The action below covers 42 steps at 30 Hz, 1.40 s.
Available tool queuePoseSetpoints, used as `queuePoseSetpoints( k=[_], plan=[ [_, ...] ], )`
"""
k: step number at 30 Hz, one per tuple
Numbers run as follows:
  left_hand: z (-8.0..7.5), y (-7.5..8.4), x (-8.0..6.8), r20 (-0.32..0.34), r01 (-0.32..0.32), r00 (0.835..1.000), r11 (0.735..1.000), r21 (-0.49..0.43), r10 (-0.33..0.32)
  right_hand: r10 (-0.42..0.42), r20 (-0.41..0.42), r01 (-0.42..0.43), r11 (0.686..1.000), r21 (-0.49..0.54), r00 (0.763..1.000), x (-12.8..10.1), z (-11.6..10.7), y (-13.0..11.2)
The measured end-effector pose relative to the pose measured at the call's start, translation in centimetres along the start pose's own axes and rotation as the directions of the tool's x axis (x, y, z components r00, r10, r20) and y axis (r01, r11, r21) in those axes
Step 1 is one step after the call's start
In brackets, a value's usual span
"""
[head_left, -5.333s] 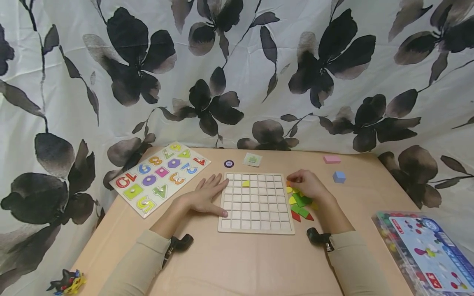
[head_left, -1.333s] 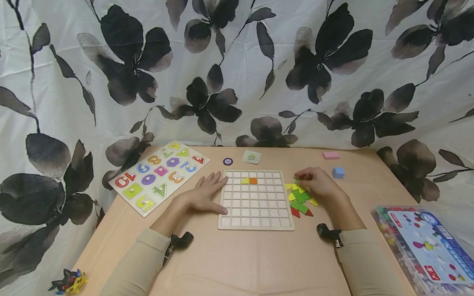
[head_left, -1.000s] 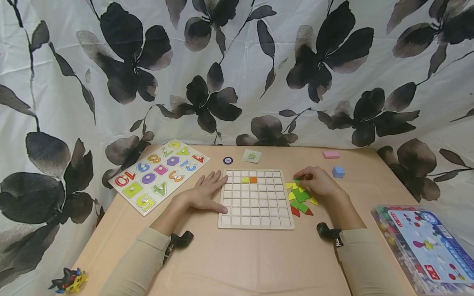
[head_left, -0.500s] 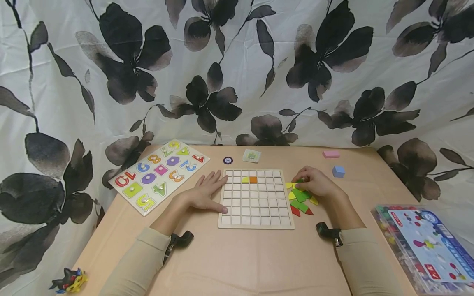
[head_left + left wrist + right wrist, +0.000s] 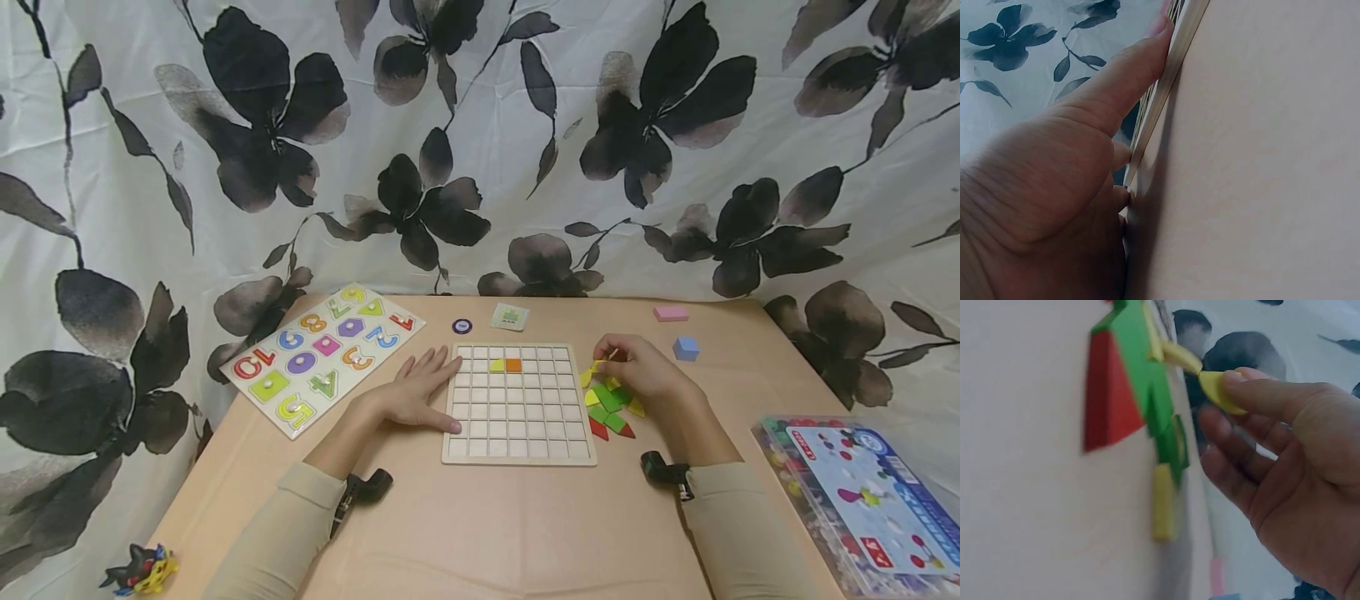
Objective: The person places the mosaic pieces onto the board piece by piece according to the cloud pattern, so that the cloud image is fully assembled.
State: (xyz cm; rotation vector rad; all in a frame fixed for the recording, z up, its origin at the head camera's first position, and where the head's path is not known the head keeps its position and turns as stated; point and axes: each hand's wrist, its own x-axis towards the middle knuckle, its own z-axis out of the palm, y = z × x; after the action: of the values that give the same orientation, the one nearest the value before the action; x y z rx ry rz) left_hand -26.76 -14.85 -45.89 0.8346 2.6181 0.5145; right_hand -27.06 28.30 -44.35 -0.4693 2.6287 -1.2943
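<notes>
Right hand (image 5: 641, 372) pinching yellow piece (image 5: 1219, 392), seemingly tilted, above pile (image 5: 609, 404)

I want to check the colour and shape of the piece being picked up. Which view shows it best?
The right wrist view: the yellow piece fills a good part of the frame, pinched by the right hand, its rounded edge visible. The head view shows only a tiny yellow sliver at the fingertips. The left wrist view does not show it.

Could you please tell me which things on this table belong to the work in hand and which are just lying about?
In use: grid board, yellow piece pinched by right hand, loose piece pile, left hand steadying the board.

Lying about: number puzzle, blue cube, pink block, plastic box.
</notes>
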Motion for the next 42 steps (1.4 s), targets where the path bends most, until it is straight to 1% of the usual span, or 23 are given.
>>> queuePoseSetpoints(
  k=[3,7,11,16,18,23,26,30,36,42],
  plan=[
    [-0.1,0.0,0.0,-0.003,0.0,1.0,1.0,-0.005,0.0,0.019,-0.038,-0.018,1.0,0.021,0.999,-0.1,0.2,-1.2],
    [0.0,0.0,0.0,-0.004,0.003,1.0,1.0,-0.008,-0.003,-0.049,-0.054,0.051,0.998,0.026,0.997,0.3,0.7,-2.5],
    [0.1,-0.1,0.0,-0.005,0.003,1.0,1.0,-0.003,-0.003,-0.117,-0.073,0.116,0.993,-0.019,0.99,1.2,1.7,-3.5],
    [0.0,0.0,0.0,-0.004,-0.003,1.0,1.0,0.0,0.003,-0.139,-0.128,0.128,0.988,-0.091,0.982,2.5,3.1,-4.4],
    [0.0,0.0,-0.1,-0.005,-0.008,1.0,1.0,-0.002,0.008,-0.142,-0.146,0.127,0.986,-0.105,0.979,2.9,3.6,-4.8],
    [0.0,0.0,-0.2,-0.005,-0.01,1.0,1.0,-0.008,0.01,-0.164,-0.16,0.144,0.981,-0.133,0.973,3.6,4.6,-5.5],
    [0.1,0.0,-0.2,-0.009,-0.013,1.0,1.0,-0.008,0.013,-0.169,-0.156,0.148,0.979,-0.139,0.973,4.0,5.1,-5.7],
    [0.1,0.0,-0.2,-0.014,-0.022,1.0,1.0,-0.022,0.021,-0.151,-0.133,0.136,0.984,-0.11,0.98,4.7,5.8,-5.9],
    [0.1,0.1,-0.3,-0.009,-0.016,1.0,1.0,-0.016,0.015,-0.165,-0.093,0.158,0.984,-0.08,0.982,5.3,6.7,-5.6],
    [0.1,0.2,-0.3,-0.007,-0.01,1.0,1.0,-0.01,0.01,-0.187,-0.088,0.177,0.978,-0.11,0.979,5.4,7.3,-4.9]
  ],
)
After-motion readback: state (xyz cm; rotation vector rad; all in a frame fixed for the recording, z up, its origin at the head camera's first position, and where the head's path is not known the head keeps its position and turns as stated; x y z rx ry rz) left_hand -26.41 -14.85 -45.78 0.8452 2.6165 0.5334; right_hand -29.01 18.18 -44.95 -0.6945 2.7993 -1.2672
